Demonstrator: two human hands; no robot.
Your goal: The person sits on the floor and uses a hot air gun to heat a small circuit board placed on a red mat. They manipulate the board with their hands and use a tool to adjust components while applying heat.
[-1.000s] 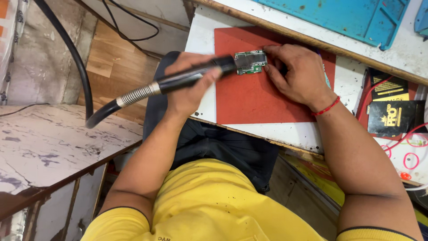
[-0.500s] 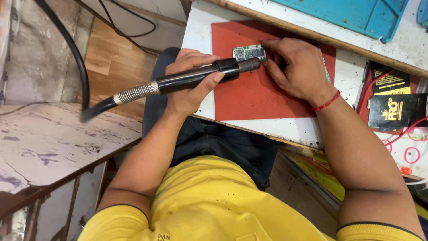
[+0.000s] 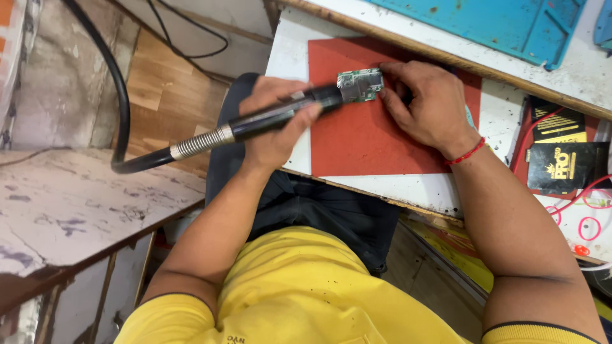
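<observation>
Pinning the circuit board (image 3: 360,85) with right-hand fingers (image 3: 390,95) pressed on its right edge, the left hand (image 3: 275,124) stays clamped around the black tool (image 3: 280,116), tip touching the board's left end.

Two flat black packages with gold print (image 3: 564,156) lie at the table's right edge.

The tip of the black handpiece (image 3: 280,116) is hidden where it meets the small green circuit board (image 3: 360,85). The right hand (image 3: 428,105) covers the board's right end. The blue mat (image 3: 503,22) and black hose (image 3: 121,95) run off the top edge.
</observation>
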